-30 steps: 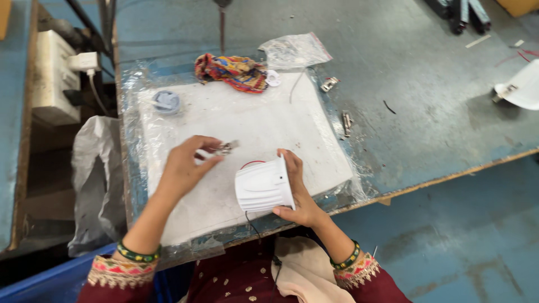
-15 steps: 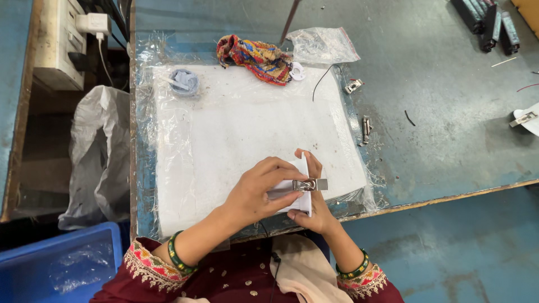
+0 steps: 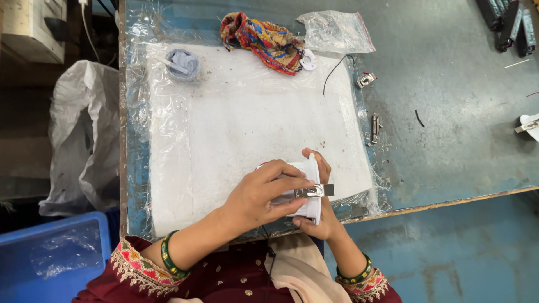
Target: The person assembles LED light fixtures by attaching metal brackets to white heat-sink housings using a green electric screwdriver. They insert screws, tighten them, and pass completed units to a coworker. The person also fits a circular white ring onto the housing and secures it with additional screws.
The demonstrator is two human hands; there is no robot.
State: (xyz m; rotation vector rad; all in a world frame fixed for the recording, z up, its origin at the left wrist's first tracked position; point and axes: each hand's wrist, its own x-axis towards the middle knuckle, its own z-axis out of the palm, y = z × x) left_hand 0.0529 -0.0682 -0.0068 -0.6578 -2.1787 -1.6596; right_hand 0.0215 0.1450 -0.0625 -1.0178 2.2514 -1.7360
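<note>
1. A white round housing (image 3: 306,193) is being held at the near edge of a blue workbench (image 3: 449,140), over a white pad (image 3: 247,123) wrapped in clear plastic.
2. The housing is being cupped from behind and below by the right hand (image 3: 320,216), fingers closed around its rim.
3. A small metal spring clip (image 3: 315,191) is being pressed against the housing's side by the left hand (image 3: 261,193), thumb and fingers closed on it.
4. A crumpled multicoloured cloth (image 3: 264,39) and a clear plastic bag (image 3: 337,31) are being kept at the far edge of the pad.
5. A small grey cup (image 3: 182,63) is being kept at the pad's far left corner.
6. Two more metal clips (image 3: 375,128) are being left just beside the pad's right edge, well apart from the hands.
</note>
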